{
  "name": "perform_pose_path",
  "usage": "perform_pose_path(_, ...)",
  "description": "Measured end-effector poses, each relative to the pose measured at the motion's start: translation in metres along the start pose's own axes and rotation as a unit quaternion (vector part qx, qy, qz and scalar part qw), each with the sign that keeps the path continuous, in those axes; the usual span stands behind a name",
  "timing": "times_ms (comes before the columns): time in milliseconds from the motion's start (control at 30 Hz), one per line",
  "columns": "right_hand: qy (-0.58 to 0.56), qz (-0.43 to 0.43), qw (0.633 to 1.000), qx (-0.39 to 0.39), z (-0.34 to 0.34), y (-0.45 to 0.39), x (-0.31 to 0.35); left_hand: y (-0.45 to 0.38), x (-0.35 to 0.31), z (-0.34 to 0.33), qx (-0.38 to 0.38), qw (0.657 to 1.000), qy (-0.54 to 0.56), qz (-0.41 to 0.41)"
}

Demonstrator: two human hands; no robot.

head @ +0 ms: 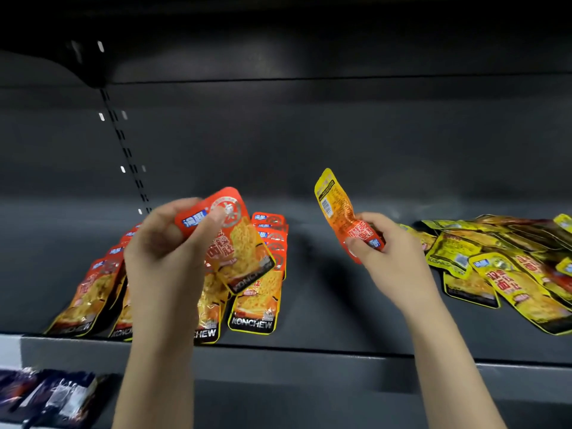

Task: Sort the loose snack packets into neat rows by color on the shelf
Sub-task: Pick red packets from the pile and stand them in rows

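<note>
Left hand (167,243) pinches glossy red foil snack packet (235,239) above red rows (257,274); right hand (390,252) grips bent red-and-yellow foil packet (339,212) beside loose yellow pile (501,261) on dark grey metal shelf (325,305).

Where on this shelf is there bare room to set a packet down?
The shelf is bare between the red packet rows on the left and the yellow packet pile on the right, and behind both groups to the back wall. The yellow pile is crowded and overlapping; the red rows are tightly packed.
</note>
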State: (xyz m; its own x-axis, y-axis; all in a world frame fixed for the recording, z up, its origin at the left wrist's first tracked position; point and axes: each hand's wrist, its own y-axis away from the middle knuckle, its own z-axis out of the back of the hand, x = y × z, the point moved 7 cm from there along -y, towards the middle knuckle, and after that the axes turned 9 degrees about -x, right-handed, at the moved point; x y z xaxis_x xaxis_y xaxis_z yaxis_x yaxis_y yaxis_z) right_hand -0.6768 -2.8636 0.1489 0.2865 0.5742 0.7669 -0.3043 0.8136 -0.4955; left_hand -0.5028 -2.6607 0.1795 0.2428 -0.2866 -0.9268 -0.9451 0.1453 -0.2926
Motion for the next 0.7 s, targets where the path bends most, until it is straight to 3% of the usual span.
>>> perform_pose_path(167, -0.009, -0.032, 0.999, -0.042, 0.01, -0.001, -0.004, 0.002, 0.022, -0.005, 0.036, 0.997, 0.021, 0.063)
perform_pose_path(400, -0.101, -0.016, 0.992, -0.081, 0.014, -0.002, 0.006, -0.004, 0.033, -0.003, 0.029, 0.996, 0.034, 0.074)
perform_pose_path(567, -0.248, -0.076, 0.955, -0.147, 0.007, -0.001, 0.005, -0.006, 0.037, 0.005, 0.019, 0.993, 0.049, 0.101)
perform_pose_path(700, -0.325, -0.139, 0.928, -0.121, -0.01, -0.001, 0.001, -0.012, 0.045, 0.017, -0.039, 0.985, 0.084, 0.148)
